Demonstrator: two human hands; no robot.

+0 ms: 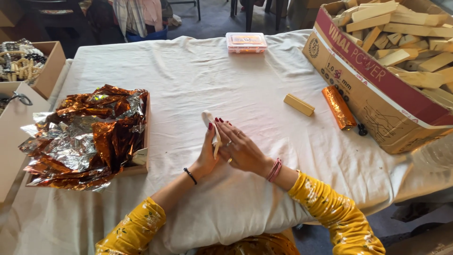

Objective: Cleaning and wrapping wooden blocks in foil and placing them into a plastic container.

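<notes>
The pale wooden piece stands nearly upright between both hands, just above the white cloth near the middle of the table. The left hand cups it from the left, palm turned inward, fingers together and clamped along its side. The right hand lies across from the other side, palm down, its red-nailed fingers stretched out close together and pressing on the piece near its upper part. To my eye, the step in hand is a rubbing or smoothing of the piece. To do it well, the left hand should probably keep a firm, quiet grip low down, so the piece does not twist. The right fingers should work with even, light pressure along its length, not across it. Both forearms come in from the bottom edge and meet in a narrow wedge, the wrists low over the cloth, yellow flowered sleeves pushed back. A dark band sits on the left wrist, a pink one on the right. Well apart to the left lies a wooden tray heaped with copper and silver foil. To the right are a bare wooden block, a foil-wrapped block and a cardboard box of wooden blocks.
</notes>
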